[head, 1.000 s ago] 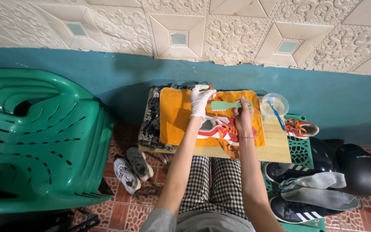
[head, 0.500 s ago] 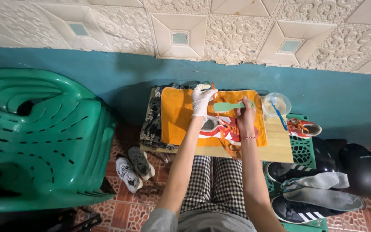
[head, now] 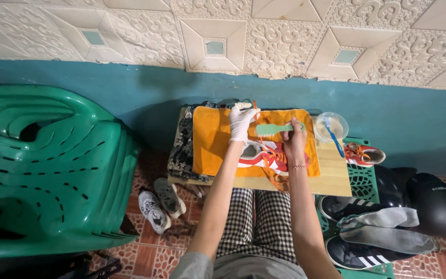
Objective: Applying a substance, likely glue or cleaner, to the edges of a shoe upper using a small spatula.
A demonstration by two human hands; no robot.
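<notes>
White-gloved left hand gripping a white-and-orange sneaker, bare right hand clamped on a green plastic brush, above an orange cloth on the wooden counter at frame centre, clear bowl to the right.

On the counter, an orange cloth lies under a white-and-orange sneaker. The gloved left hand rests at the shoe's far end; the bare right hand grips a green brush. A clear bowl sits right.
</notes>
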